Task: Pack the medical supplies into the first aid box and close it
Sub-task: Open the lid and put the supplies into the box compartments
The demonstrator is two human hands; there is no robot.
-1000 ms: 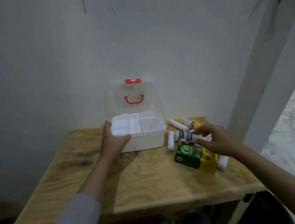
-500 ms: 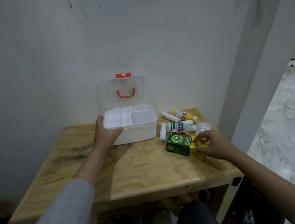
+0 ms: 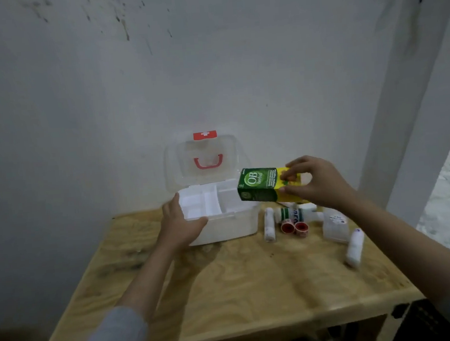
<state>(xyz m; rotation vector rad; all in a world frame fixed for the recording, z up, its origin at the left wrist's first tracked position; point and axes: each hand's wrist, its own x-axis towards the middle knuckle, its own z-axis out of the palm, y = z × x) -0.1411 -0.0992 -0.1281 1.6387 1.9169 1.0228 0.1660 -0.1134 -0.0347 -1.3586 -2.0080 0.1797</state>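
Hidden in part: the far right corner of the first aid box (image 3: 223, 228), covered by the green and yellow carton (image 3: 262, 186); the yellow end of this carton, covered by the fingers (image 3: 290, 177) of the right hand (image 3: 316, 183). Behind the carton and the right hand, some supplies only glimpsed, not possible to name. Cut off at the lower edge: the grey sleeve (image 3: 110, 340) of the left arm and the front of the wooden bench (image 3: 241, 290).

Carton held in the air above the right side of the open box, long axis about horizontal, left to right, green end toward the clear lid (image 3: 201, 161), yellow end in the right hand. Readable on the green face: "OB herbal"; smaller print too blurred. Lid upright against the wall, with red handle (image 3: 207, 163) and red latch with white cross (image 3: 205, 135).

Left hand (image 3: 180, 227) gripping the front left rim of the box, thumb over the edge. Right hand closed around the carton.

On the bench just right of the box: a white bandage roll (image 3: 269, 224), two red-rimmed tape rolls (image 3: 294, 227), a white bottle with green label (image 3: 292, 215) lying on its side, letters unclear, a clear plastic container (image 3: 335, 227), another white roll (image 3: 354, 248) nearer the edge.
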